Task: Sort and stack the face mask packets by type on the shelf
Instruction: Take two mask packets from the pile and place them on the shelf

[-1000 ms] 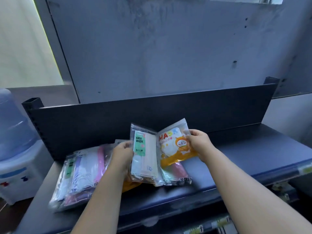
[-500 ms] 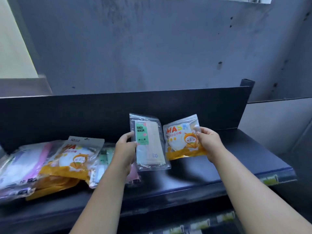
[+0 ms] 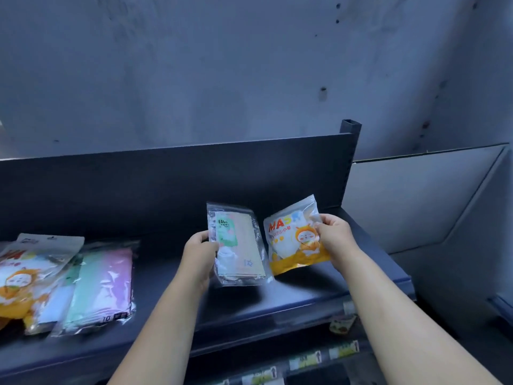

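My left hand [image 3: 200,252] grips a clear packet with a green "FACE MASK" label [image 3: 238,245] by its left edge, held above the dark shelf [image 3: 305,290]. Just to its right, my right hand [image 3: 334,234] holds an orange cartoon "MASK" packet [image 3: 293,240] by its right edge. The two packets sit side by side, slightly apart, over the shelf's right half. On the far left of the shelf lies a pile: another orange cartoon packet [image 3: 25,276] on top of clear packets with pastel masks [image 3: 102,284].
The shelf has a dark back panel [image 3: 166,184] and an upright post [image 3: 350,129] at its right end. A grey wall rises behind. Price labels [image 3: 305,361] line a lower shelf edge below.
Both hands carried their packets to the right along the shelf, and my view turned right with them. The pile now lies at the far left of the frame.
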Motion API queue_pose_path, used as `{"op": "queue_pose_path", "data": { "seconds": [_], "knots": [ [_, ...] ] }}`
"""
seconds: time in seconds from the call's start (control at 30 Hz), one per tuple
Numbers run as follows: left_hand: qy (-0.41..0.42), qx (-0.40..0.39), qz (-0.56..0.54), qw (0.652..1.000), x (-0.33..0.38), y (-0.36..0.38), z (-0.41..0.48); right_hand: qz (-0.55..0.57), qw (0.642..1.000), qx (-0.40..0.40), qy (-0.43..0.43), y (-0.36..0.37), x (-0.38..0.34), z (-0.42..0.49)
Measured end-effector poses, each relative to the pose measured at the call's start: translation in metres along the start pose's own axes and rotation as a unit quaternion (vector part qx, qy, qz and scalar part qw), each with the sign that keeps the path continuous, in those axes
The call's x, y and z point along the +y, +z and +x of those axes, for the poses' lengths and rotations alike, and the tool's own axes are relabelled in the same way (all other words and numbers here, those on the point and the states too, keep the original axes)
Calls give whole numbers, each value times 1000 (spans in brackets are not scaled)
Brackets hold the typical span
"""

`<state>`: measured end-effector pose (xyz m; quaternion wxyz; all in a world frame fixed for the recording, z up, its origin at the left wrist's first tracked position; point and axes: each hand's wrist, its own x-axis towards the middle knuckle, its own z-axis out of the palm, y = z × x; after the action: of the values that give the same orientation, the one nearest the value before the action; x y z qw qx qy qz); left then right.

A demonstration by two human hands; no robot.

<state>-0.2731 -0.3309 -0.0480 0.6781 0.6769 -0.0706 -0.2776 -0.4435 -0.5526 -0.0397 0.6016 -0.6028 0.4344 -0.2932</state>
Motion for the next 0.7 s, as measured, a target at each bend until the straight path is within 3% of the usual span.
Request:
{"op": "queue_pose_path", "data": {
  "seconds": [0.23,0.47,0.6,0.7],
  "knots": [
    [5,12,109,994,-17,63,9,-113,991,61,-32,-38,16,42],
    [52,26,212,976,-25,123,23,-289,951,84,-66,-76,9,83],
    [113,61,406,905,-32,149,26,-406,909,69,-63,-92,10,100],
    [120,31,535,836,-42,166,29,-543,828,38,-136,-92,20,104]
  ]
}}
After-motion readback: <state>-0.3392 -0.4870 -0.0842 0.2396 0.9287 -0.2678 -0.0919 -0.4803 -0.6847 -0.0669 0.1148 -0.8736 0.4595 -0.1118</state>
